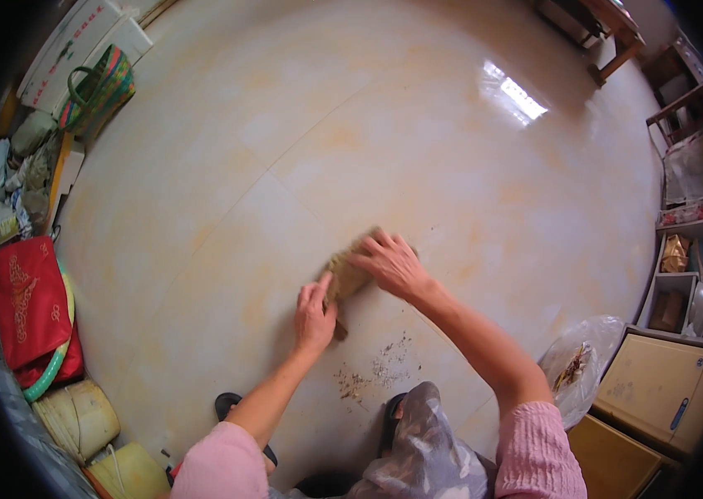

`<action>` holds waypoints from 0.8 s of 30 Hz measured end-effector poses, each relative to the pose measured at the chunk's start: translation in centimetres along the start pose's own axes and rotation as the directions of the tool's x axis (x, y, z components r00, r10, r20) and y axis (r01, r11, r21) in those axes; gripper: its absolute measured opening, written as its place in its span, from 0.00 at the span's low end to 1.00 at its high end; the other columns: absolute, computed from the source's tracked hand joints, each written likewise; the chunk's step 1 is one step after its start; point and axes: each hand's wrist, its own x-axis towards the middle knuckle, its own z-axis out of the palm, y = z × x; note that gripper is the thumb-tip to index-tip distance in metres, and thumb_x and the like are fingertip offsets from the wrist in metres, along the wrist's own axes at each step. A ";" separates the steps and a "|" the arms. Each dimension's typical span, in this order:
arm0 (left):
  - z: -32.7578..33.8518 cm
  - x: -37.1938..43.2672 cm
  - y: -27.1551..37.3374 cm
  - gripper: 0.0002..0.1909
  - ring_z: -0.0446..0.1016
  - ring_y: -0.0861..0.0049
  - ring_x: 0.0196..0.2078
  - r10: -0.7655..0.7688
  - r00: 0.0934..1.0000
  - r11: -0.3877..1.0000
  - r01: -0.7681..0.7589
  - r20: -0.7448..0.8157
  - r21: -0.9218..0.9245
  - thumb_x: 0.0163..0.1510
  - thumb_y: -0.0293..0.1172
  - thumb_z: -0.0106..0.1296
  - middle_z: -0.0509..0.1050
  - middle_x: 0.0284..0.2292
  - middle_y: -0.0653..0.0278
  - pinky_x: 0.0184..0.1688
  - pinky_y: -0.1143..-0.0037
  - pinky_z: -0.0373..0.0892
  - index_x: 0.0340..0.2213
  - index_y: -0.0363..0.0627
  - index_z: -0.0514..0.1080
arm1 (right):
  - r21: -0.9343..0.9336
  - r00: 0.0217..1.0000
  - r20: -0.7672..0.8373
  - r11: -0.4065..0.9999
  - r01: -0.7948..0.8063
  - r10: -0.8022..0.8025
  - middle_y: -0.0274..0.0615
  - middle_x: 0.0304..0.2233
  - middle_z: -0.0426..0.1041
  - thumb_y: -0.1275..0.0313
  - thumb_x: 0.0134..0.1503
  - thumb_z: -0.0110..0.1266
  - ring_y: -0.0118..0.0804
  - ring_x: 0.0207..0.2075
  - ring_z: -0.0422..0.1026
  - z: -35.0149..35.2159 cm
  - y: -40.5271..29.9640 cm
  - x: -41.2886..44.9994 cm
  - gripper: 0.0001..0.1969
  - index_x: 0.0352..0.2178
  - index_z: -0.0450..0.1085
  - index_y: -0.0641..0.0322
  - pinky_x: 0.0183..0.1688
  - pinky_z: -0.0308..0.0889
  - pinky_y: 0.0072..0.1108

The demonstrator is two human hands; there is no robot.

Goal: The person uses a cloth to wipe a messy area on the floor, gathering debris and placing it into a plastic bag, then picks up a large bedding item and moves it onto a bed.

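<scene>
My left hand (316, 317) grips the near left edge of an olive-brown cloth (351, 274), its fingers pointing away from me. Over the far right side of that cloth lies my right hand (392, 263), fingers bent against it. The cloth is low over the tiled floor, slightly blurred, and partly covered by both hands. A brown end (340, 330) sticks out beside my left hand; whether it belongs to the cloth I cannot tell. Closer to my feet, small brown crumbs of debris (376, 371) are scattered on the floor.
A clear plastic bag (582, 368) with dry scraps stands at right, against a cream cabinet (650, 387). Along the left are a red bag (27, 299), yellowish buckets (77, 418) and a woven basket (102, 93). A wooden table leg (616, 56) stands far right.
</scene>
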 end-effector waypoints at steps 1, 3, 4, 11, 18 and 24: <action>0.8 1.3 -0.2 0.28 0.64 0.59 0.44 0.009 0.996 0.998 -0.004 -0.092 0.055 0.45 0.22 0.49 0.64 0.41 0.56 0.44 0.67 0.65 0.50 0.50 0.63 | -0.106 0.995 -0.087 0.994 0.042 -0.052 0.31 0.39 0.63 0.72 0.47 0.48 0.35 0.43 0.61 0.6 1.0 2.3 0.17 0.40 0.68 0.42 0.39 0.58 0.25; 2.8 3.7 0.0 0.28 0.63 0.55 0.43 0.065 0.987 0.973 -0.030 -0.148 0.230 0.46 0.23 0.49 0.63 0.42 0.55 0.44 0.65 0.65 0.51 0.50 0.62 | -0.266 0.977 -0.176 0.961 0.071 -0.121 0.30 0.40 0.63 0.70 0.48 0.48 0.34 0.45 0.60 0.9 2.8 5.5 0.15 0.39 0.68 0.41 0.41 0.58 0.24; 3.3 4.7 0.7 0.27 0.63 0.54 0.43 0.035 0.993 0.956 -0.001 -0.110 0.295 0.48 0.24 0.48 0.63 0.41 0.54 0.44 0.63 0.65 0.52 0.49 0.61 | -0.272 0.985 -0.160 0.962 0.023 -0.069 0.29 0.41 0.63 0.71 0.48 0.49 0.35 0.46 0.60 1.9 3.8 6.4 0.16 0.40 0.67 0.41 0.43 0.58 0.25; 3.6 10.7 3.6 0.28 0.62 0.55 0.44 0.150 0.969 0.885 -0.221 0.197 0.410 0.50 0.24 0.48 0.63 0.42 0.56 0.44 0.64 0.65 0.53 0.50 0.58 | 0.078 0.938 -0.174 0.953 -0.291 0.301 0.30 0.47 0.63 0.78 0.44 0.49 0.37 0.51 0.58 2.0 8.4 2.5 0.26 0.47 0.64 0.42 0.48 0.57 0.32; 6.8 2.7 2.8 0.34 0.55 0.60 0.55 0.458 0.854 0.719 -0.518 0.245 0.462 0.41 0.19 0.47 0.60 0.52 0.61 0.54 0.58 0.53 0.52 0.56 0.62 | 0.153 0.826 -0.304 0.880 -0.449 0.474 0.40 0.45 0.62 0.73 0.40 0.49 0.46 0.48 0.58 4.7 2.0 -9.7 0.26 0.46 0.64 0.50 0.48 0.53 0.36; 2.4 -9.1 -1.2 0.27 0.58 0.62 0.53 0.425 0.773 0.775 -0.580 0.472 0.251 0.43 0.22 0.47 0.64 0.48 0.60 0.53 0.60 0.55 0.48 0.54 0.66 | 0.291 0.880 -0.171 0.876 -0.385 0.443 0.41 0.47 0.62 0.69 0.38 0.52 0.46 0.50 0.58 7.2 -8.8 -17.9 0.25 0.44 0.67 0.51 0.48 0.55 0.35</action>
